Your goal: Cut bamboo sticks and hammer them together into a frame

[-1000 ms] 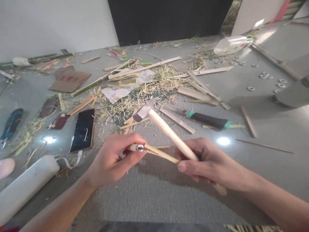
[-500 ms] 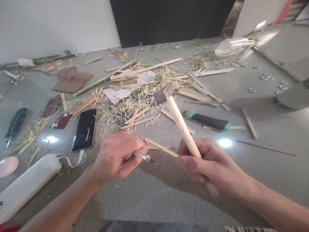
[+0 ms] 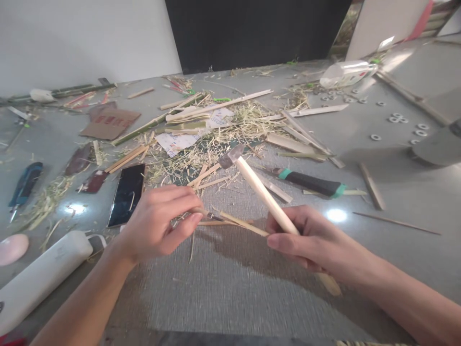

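My left hand [image 3: 163, 218] is closed around a slim metal-handled craft knife [image 3: 210, 216], its thin blade pointing right along the end of a narrow bamboo strip [image 3: 248, 227]. Fingers hide most of the knife's handle. My right hand [image 3: 306, 238] grips a hammer [image 3: 264, 194] by its wooden handle, head up and tilted to the left. Thumb and fingers of that same hand also pinch the near end of the bamboo strip. Under the blade, another thin strip or sliver lies on the grey table [image 3: 216, 298]; exactly how they touch is unclear.
Bamboo shavings [image 3: 248, 115] and split strips spread behind my hands. A black-and-green utility knife [image 3: 311, 182] lies to the right, with white rings [image 3: 398, 117] and a plastic bottle [image 3: 347, 72] farther back. Leftward are a phone [image 3: 126, 194], a white power bank [image 3: 46, 276] and a blue-handled screwdriver [image 3: 25, 187].
My left hand has shifted left and turned, so the craft knife now points right onto the strip. A thin sliver now hangs below it. The hammer head has dipped slightly leftward.
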Demonstrator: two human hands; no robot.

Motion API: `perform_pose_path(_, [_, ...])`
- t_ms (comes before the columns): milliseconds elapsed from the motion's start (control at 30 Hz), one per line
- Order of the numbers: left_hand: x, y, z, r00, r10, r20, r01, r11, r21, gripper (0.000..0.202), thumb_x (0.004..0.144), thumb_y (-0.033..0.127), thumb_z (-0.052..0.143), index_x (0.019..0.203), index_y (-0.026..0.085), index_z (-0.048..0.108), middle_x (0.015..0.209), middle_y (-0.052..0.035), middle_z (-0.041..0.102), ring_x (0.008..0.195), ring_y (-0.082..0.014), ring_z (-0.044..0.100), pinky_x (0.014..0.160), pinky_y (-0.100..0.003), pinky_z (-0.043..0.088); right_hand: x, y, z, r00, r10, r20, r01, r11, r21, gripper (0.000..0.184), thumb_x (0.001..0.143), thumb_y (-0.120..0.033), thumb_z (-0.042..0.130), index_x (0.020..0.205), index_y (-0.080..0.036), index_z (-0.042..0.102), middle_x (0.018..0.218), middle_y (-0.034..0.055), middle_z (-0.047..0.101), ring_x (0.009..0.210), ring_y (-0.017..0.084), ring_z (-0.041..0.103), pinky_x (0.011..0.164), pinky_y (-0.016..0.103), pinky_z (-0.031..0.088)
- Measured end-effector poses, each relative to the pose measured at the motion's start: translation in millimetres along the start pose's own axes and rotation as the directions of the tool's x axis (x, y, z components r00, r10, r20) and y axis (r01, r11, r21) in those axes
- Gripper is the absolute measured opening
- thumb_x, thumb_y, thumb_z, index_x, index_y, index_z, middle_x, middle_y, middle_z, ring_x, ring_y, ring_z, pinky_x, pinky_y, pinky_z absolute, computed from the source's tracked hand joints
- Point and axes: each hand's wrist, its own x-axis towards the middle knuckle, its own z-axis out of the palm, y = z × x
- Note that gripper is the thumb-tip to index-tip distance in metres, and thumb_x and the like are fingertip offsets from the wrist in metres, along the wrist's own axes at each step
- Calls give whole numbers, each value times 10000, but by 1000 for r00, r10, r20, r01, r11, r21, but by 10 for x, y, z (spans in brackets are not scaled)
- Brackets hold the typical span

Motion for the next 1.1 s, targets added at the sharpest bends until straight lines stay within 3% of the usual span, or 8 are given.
perform_pose_path(367, [-28,-12,3,1000,-3,7,2,997,80,154,952,201,579,927,141,718,744,-29,615,632,-141,529,589,-286,382,11,33,2,1000,7,30,-6,1000,-3,279,879,-356,743,786,-186,542,555,-76,459,445,36,348,370,142,250])
perform_pose_path(767, [-13,-1,38,1000,25,-7,-24,997,73,124,950,207,610,922,148,716,721,-25,636,618,-142,558,570,-283,396,10,42,8,1000,19,17,-19,1000,-24,309,898,-414,726,798,-181,550,554,-74,455,442,35,362,357,134,256])
perform_pose_path(1100, [-25,21,15,994,88,-58,-74,973,218,97,926,213,633,903,174,719,743,-26,667,632,-154,587,599,-297,419,11,56,6,999,48,12,-48,999,3,272,888,-382,730,810,-188,557,554,-80,461,428,36,361,358,131,273])
